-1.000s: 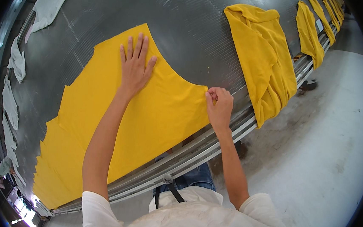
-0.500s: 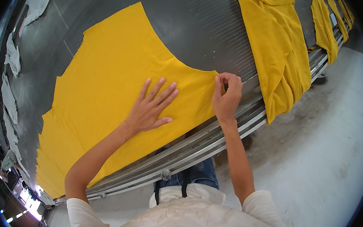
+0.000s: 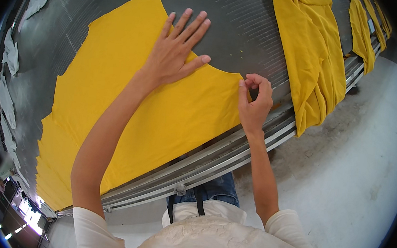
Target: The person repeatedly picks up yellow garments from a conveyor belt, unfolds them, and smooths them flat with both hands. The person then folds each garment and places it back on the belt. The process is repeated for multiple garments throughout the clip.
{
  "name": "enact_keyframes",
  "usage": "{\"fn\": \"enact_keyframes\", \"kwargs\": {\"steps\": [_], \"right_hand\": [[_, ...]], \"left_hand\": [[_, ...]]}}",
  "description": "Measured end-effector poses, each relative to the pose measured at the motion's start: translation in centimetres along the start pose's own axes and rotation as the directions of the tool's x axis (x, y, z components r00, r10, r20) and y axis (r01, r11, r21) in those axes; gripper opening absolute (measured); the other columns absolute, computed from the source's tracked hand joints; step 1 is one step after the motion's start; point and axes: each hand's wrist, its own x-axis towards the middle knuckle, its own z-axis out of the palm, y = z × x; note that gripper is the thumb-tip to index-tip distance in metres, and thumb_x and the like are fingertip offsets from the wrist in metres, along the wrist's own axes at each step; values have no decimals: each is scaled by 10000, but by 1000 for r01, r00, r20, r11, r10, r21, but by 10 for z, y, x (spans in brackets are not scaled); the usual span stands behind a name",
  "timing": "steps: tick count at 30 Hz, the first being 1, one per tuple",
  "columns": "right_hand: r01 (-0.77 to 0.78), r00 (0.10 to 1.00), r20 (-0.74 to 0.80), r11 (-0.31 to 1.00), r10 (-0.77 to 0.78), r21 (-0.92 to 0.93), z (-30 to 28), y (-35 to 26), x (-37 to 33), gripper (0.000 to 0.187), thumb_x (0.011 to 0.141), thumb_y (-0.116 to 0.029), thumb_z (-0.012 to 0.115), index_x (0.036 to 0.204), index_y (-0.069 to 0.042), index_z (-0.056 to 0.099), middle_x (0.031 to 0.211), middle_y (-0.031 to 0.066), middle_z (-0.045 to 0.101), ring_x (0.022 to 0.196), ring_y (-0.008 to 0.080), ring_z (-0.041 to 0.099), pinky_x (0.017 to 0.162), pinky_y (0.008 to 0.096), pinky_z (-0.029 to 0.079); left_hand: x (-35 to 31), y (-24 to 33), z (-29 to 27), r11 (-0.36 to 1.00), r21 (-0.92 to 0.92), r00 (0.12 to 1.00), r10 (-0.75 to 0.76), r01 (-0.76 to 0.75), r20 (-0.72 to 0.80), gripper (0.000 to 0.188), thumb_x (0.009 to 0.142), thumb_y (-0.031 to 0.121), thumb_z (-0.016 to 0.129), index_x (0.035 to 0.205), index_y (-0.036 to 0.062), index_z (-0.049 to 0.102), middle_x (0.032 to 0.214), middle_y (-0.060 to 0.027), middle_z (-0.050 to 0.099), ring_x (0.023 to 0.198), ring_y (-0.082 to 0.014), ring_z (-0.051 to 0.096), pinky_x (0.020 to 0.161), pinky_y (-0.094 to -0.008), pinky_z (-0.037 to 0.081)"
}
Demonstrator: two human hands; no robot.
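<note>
A large yellow fabric piece (image 3: 114, 70) lies spread on the dark table, with a curved cutout along its far right edge. My left hand (image 3: 173, 59) rests flat with fingers spread, its palm on the cloth and its fingertips reaching past the curved edge onto the table. By the fabric's right corner is my right hand (image 3: 256, 100), its fingers loosely curled. A small gap shows between its thumb and fingertips, and the thumb is right beside the corner. I see no cloth pinched there.
To the right, a bunched yellow cloth (image 3: 313, 63) hangs over the table's metal rail (image 3: 213, 169). More yellow strips (image 3: 361, 36) lie farther along. Pale cloth scraps (image 3: 6, 102) line the far left edge. The dark tabletop (image 3: 224, 28) has rows of fine lines.
My left hand has slid away from me to the curved edge. My right hand's pinch at the corner has loosened. The cloth's far tip sits slightly higher in view.
</note>
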Motion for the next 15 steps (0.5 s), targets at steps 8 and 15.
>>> {"fn": "enact_keyframes", "kwargs": {"steps": [8,15], "right_hand": [[-62,998,14,997,61,46,-5,-2,0,215,920,-79,719,1128,-65,666,925,49,659,906,198,568,842,362,473],[-64,998,-19,995,65,72,-11,-7,-1,252,916,-60,721,1161,-50,662,903,44,660,854,183,589,825,346,483]], "left_hand": [[-42,65,14,943,-33,942,-332,331,-50,860,1033,572,413,1569,-85,268,1680,-240,204,1577,-385,138,1262,-546,70],[-46,79,14,936,-50,937,-348,348,0,887,1022,598,412,1571,-84,267,1681,-241,199,1576,-390,136,1263,-544,65]]}}
